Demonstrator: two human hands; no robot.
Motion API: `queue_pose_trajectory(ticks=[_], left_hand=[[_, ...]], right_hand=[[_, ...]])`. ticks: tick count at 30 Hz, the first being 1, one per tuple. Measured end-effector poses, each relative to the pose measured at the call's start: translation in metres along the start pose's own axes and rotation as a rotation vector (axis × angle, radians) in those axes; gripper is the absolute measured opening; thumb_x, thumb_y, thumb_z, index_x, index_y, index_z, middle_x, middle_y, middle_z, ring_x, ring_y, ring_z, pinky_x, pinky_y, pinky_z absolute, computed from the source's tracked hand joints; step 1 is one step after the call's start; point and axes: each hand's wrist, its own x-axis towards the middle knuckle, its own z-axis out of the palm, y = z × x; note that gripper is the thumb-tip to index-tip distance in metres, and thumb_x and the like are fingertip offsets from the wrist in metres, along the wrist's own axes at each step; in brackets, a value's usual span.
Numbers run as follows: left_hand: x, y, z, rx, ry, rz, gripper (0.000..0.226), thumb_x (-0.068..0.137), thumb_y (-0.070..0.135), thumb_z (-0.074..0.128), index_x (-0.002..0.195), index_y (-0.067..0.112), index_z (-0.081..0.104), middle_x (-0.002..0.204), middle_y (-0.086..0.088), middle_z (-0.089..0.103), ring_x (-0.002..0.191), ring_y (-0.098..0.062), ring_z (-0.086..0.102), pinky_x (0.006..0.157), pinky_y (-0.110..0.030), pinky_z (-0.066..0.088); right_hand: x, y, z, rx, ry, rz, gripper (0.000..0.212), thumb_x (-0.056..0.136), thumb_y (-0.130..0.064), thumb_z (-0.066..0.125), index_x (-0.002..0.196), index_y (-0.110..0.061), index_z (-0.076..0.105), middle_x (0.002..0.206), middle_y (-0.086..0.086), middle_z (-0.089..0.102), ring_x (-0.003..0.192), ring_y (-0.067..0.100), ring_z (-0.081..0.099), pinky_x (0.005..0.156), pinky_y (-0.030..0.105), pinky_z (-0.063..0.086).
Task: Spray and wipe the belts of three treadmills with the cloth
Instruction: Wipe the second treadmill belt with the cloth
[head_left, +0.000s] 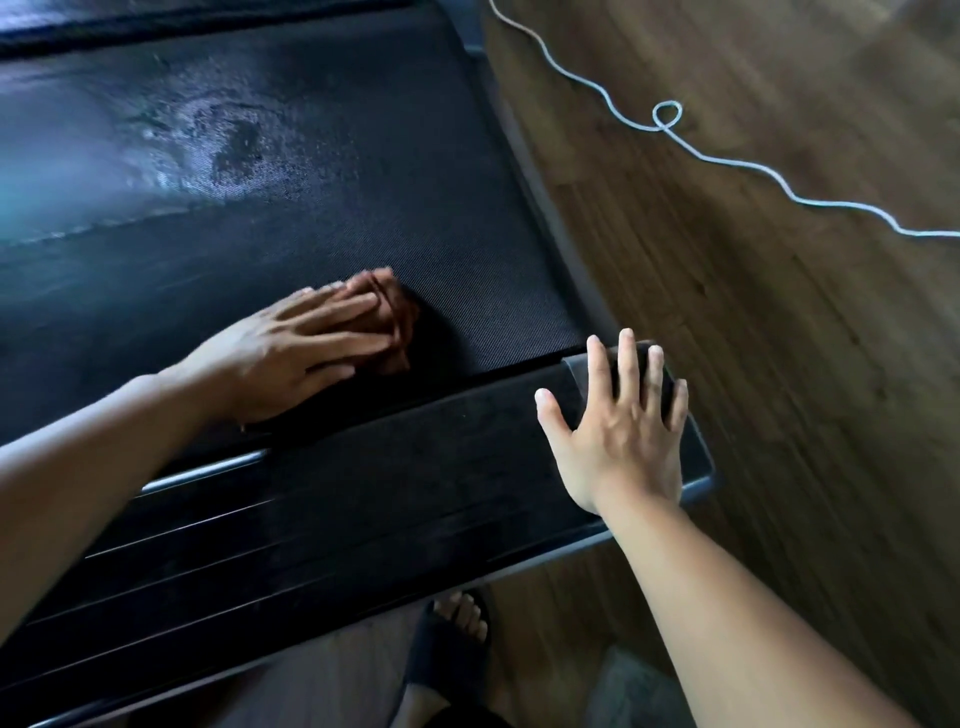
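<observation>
The left hand (291, 353) lies flat, fingers straight and close together, pressing a small bunched brown cloth (397, 312) onto the treadmill belt (415, 182). The cloth sits left of the frame's centre, near the belt's lower edge, and shows mostly past the fingertips. The right hand (618, 431), at centre right, rests palm down with all 5 fingers spread wide on the rounded corner of the black end cover (415, 467), holding nothing.

The belt is black with a fine woven grain. In the upper left, a wet patch (218, 140) gleams pale and speckled, and a stitched seam crosses below it. The end cover is matte with long ridges and a grey rim. Wood-plank flooring (779, 364) fills the right side, where a thin white cord (660, 127) snakes with 1 small loop. A foot in a black slide sandal (452, 654) shows at the bottom centre.
</observation>
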Motion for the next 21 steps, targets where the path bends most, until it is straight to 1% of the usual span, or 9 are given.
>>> queue_pose_trajectory(ticks=[2,4,7,9,12,15,16,19,21], left_hand=[[0.011,-0.007,-0.001,-0.038,0.049,-0.121,0.048,0.1,0.043,0.045,0.145,0.028,0.055,0.16,-0.01,0.038,0.153,-0.025,0.026,0.123,-0.051,0.026],[0.031,-0.011,0.0,-0.057,0.106,-0.199,0.05,0.098,0.042,0.047,0.144,0.026,0.055,0.158,-0.013,0.039,0.152,-0.024,0.026,0.124,-0.046,0.023],[0.067,-0.012,0.005,-0.067,0.146,-0.275,0.047,0.099,0.029,0.058,0.146,0.028,0.053,0.16,-0.01,0.037,0.153,-0.019,0.021,0.126,-0.043,0.019],[0.085,-0.003,0.009,-0.099,0.142,-0.338,0.048,0.099,0.027,0.059,0.146,0.032,0.051,0.161,-0.008,0.037,0.153,-0.014,0.019,0.127,-0.041,0.016],[0.097,0.025,0.012,-0.117,0.129,-0.286,0.05,0.094,0.037,0.052,0.144,0.033,0.054,0.158,-0.011,0.041,0.153,-0.021,0.026,0.126,-0.042,0.02],[0.082,0.054,0.015,-0.143,0.075,-0.195,0.048,0.096,0.033,0.059,0.144,0.036,0.054,0.161,-0.007,0.036,0.154,-0.024,0.022,0.125,-0.043,0.021],[0.073,0.059,0.015,-0.152,0.067,-0.185,0.047,0.097,0.036,0.058,0.144,0.038,0.053,0.161,-0.005,0.036,0.154,-0.024,0.021,0.125,-0.043,0.022],[0.043,0.059,0.013,-0.168,0.087,-0.234,0.048,0.095,0.047,0.046,0.142,0.039,0.055,0.16,-0.002,0.038,0.153,-0.023,0.024,0.123,-0.044,0.027],[0.025,0.051,0.01,-0.154,0.109,-0.286,0.048,0.095,0.045,0.048,0.142,0.035,0.057,0.159,-0.005,0.04,0.153,-0.025,0.026,0.123,-0.044,0.027]], right_hand=[[0.0,0.001,0.0,0.0,-0.001,-0.004,0.087,0.087,-0.074,0.003,0.159,-0.026,0.007,0.167,0.006,-0.005,0.153,0.031,-0.004,0.122,0.055,0.001],[0.0,0.001,0.001,-0.004,-0.002,-0.006,0.087,0.087,-0.074,0.003,0.159,-0.026,0.006,0.167,0.006,-0.005,0.153,0.031,-0.004,0.121,0.055,0.001],[0.0,0.001,0.001,-0.024,-0.015,-0.011,0.084,0.089,-0.073,0.003,0.159,-0.026,0.002,0.167,0.006,-0.006,0.153,0.031,-0.005,0.122,0.055,0.001],[0.0,0.002,-0.001,-0.032,-0.026,-0.01,0.084,0.09,-0.073,0.004,0.159,-0.026,0.001,0.167,0.006,-0.008,0.153,0.031,-0.006,0.122,0.055,0.001],[-0.002,0.002,-0.003,-0.038,-0.042,-0.012,0.083,0.091,-0.072,0.004,0.159,-0.026,-0.001,0.167,0.006,-0.01,0.153,0.031,-0.008,0.122,0.055,0.001],[-0.003,0.002,-0.005,-0.039,-0.049,-0.021,0.082,0.092,-0.072,0.006,0.159,-0.025,-0.001,0.167,0.007,-0.009,0.153,0.031,-0.007,0.122,0.056,0.002],[-0.002,0.002,-0.006,-0.037,-0.052,-0.022,0.082,0.092,-0.072,0.006,0.159,-0.024,0.0,0.167,0.007,-0.008,0.153,0.032,-0.007,0.122,0.056,0.002],[-0.002,0.001,-0.007,-0.021,-0.051,-0.021,0.082,0.092,-0.071,0.008,0.159,-0.024,0.003,0.167,0.008,-0.006,0.153,0.033,-0.006,0.121,0.056,0.002],[-0.002,0.0,-0.009,-0.011,-0.056,-0.02,0.081,0.092,-0.071,0.01,0.159,-0.025,0.005,0.167,0.008,-0.006,0.153,0.033,-0.005,0.121,0.057,0.001]])
